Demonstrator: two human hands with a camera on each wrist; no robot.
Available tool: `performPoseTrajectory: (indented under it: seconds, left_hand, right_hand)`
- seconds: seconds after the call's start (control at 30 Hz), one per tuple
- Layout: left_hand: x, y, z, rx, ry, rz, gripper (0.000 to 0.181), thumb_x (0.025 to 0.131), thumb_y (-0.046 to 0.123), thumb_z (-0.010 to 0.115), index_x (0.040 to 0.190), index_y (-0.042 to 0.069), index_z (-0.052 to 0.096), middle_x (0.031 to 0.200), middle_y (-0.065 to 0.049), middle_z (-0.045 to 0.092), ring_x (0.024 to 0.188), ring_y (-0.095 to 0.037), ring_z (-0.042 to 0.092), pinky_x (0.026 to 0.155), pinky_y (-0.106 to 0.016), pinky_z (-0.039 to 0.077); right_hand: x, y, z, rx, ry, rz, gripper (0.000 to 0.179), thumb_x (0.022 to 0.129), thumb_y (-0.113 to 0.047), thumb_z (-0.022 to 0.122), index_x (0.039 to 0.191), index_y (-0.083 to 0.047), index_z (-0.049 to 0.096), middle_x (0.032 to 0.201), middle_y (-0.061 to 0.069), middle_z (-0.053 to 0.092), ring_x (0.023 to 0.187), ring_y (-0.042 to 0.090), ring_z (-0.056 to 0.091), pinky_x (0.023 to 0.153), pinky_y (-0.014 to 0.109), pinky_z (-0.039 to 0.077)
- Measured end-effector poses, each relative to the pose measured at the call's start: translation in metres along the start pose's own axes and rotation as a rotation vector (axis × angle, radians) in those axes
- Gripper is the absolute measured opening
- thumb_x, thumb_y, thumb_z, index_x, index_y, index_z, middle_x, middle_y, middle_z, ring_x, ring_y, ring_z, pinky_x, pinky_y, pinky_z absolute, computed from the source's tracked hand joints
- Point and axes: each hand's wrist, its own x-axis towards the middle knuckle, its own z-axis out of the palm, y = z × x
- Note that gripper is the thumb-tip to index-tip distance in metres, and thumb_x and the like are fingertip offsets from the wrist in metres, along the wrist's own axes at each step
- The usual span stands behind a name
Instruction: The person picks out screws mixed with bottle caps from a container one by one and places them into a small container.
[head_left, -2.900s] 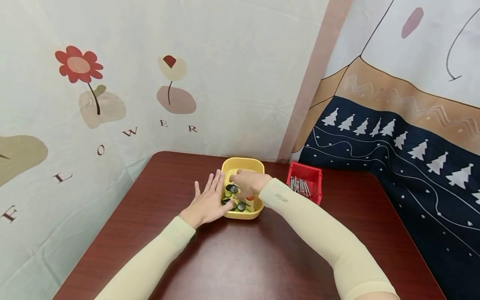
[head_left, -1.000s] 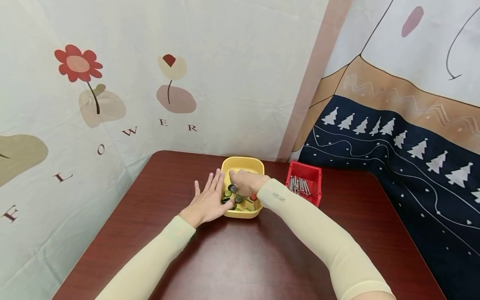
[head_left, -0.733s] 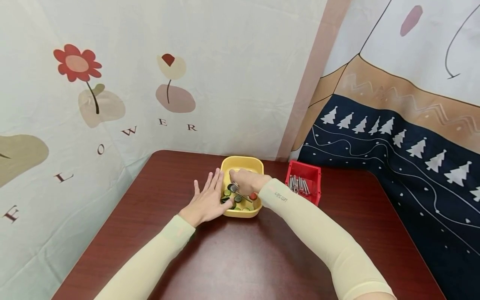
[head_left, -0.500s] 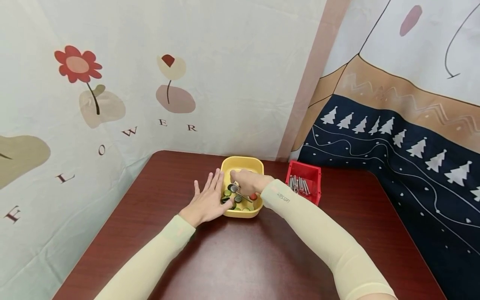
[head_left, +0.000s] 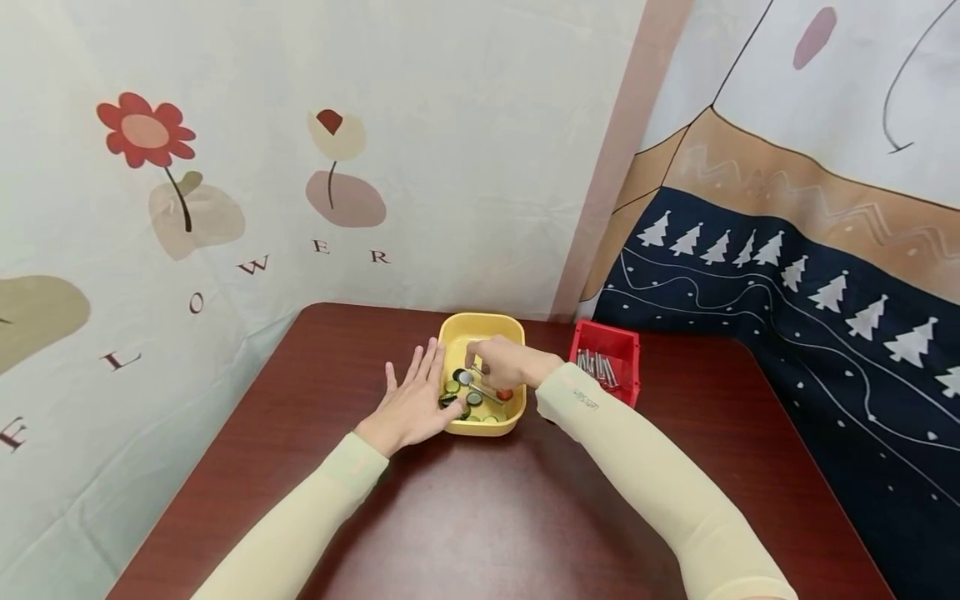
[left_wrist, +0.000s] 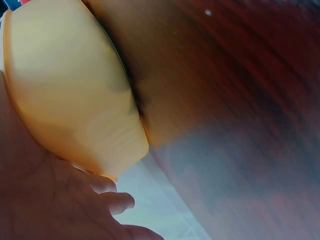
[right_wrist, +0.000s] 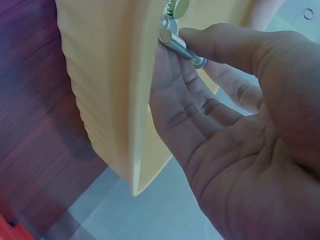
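Observation:
My left hand [head_left: 412, 408] lies with straight, spread fingers along the left rim of a yellow bin [head_left: 482, 317]; its thumb crosses over the near part of the bin. The left wrist view has that palm [left_wrist: 50, 200] against the bin's outer wall [left_wrist: 70, 85]. Over the bin's right side, my right hand [head_left: 513, 362] pinches a silver metal bolt [right_wrist: 176, 43] between thumb and fingers. Below it, several round caps [head_left: 474, 399], dark, green and silver, lie on the bin floor. Another bolt [head_left: 489, 395] and a red cap [head_left: 505, 394] are among them.
To the right stands a red bin [head_left: 609, 336] with several silver bolts [head_left: 596, 367] in it, partly behind my right sleeve. Both bins are on a dark red-brown table [head_left: 465, 508]. A printed cloth [head_left: 465, 167] hangs right behind the table.
My right hand has come up and to the right within the yellow bin, with a bolt in its fingers. The left hand keeps its place on the rim. The head view has shifted slightly.

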Motion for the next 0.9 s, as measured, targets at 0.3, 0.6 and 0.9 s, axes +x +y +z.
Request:
performPoseTrajectory:
  seconds: [0.3, 0.6, 0.9]
  left_hand:
    - [-0.001, -0.002, 0.001, -0.002, 0.013, 0.002, 0.108, 0.112, 0.062, 0.057, 0.188, 0.005, 0.007, 0.199, -0.011, -0.001, 0.185, -0.044, 0.008, 0.136, -0.092, 0.004]
    - [-0.003, -0.001, 0.001, -0.016, 0.004, 0.001, 0.109, 0.110, 0.061, 0.058, 0.188, 0.005, 0.006, 0.199, -0.013, -0.001, 0.185, -0.045, 0.006, 0.137, -0.091, 0.001]
    - [-0.004, 0.000, 0.001, -0.024, 0.010, -0.002, 0.109, 0.111, 0.061, 0.059, 0.188, 0.006, 0.006, 0.198, -0.011, -0.003, 0.186, -0.042, 0.004, 0.137, -0.090, 0.000]
  right_hand:
    - [-0.012, 0.002, -0.004, 0.068, 0.041, 0.000, 0.037, 0.108, -0.004, 0.078, 0.144, -0.003, 0.072, 0.120, 0.017, 0.084, 0.093, 0.020, 0.077, 0.083, 0.032, 0.065]
    - [-0.028, 0.002, -0.006, 0.130, 0.082, 0.019, 0.037, 0.107, -0.004, 0.078, 0.144, -0.004, 0.072, 0.114, 0.013, 0.083, 0.092, 0.019, 0.075, 0.079, 0.029, 0.066]
    - [-0.046, 0.006, -0.007, 0.193, 0.147, 0.019, 0.039, 0.106, -0.004, 0.080, 0.144, -0.004, 0.072, 0.115, 0.012, 0.082, 0.093, 0.018, 0.075, 0.082, 0.030, 0.069]
